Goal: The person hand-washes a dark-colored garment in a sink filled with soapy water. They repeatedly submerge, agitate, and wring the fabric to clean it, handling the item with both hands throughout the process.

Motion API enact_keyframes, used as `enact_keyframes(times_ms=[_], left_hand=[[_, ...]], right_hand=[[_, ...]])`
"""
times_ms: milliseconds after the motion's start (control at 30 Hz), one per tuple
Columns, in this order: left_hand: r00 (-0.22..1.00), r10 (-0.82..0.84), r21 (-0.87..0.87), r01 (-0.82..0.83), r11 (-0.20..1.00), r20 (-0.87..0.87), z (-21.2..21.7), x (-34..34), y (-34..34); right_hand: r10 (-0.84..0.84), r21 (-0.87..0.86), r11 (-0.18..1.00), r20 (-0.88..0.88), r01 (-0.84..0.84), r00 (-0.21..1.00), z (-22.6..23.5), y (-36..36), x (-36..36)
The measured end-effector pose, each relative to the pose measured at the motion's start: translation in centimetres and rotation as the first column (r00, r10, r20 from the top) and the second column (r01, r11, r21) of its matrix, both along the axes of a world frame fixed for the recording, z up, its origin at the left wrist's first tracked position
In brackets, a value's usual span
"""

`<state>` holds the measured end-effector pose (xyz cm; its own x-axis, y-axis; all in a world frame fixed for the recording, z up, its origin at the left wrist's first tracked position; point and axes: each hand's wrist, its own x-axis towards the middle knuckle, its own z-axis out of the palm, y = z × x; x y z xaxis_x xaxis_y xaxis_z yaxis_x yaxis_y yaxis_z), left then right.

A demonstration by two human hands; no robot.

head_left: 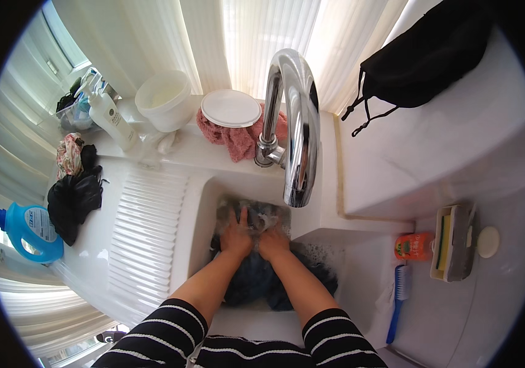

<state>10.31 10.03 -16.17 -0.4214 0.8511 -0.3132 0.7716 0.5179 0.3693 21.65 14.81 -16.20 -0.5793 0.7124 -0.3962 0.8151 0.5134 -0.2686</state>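
Both hands are down in the sink [196, 245], in cloudy, sudsy water. Dark wet cloth [253, 282] fills much of the basin beneath my wrists and spreads right under my right forearm. My left hand [237, 238] lies on the cloth toward the far side of the basin, fingers stretched and apart, tips partly under the water. Close beside it, my right hand [272, 241] has its fingers bent round a bunched bit of cloth, with foam covering the fingertips. The chrome tap [299, 141] arches over the basin, just beyond and right of my hands.
Left of the basin is a ribbed washboard [149, 230], with black cloth [73, 199] and a blue detergent bottle [34, 233]. Behind stand a pump bottle [110, 119], a white tub [163, 101] and a pink towel [238, 142]. A blue brush [400, 300] and sponge holder [454, 245] sit right.
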Motion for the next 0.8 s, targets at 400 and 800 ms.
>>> enact_keyframes(times_ms=[400, 800], left_hand=[[0.763, 0.358, -0.044, -0.398, 0.916, 0.538, 2.7, -3.5, -3.7], [-0.342, 0.019, -0.223, -0.569, 0.792, 0.940, 12.9, 0.7, -8.9]], right_hand=[[-0.533, -0.276, 0.834, -0.176, 0.478, 0.828, 0.9, -3.4, 2.8], [-0.436, -0.456, 0.888, -0.802, 0.053, 0.407, 10.1, -11.4, 3.8]])
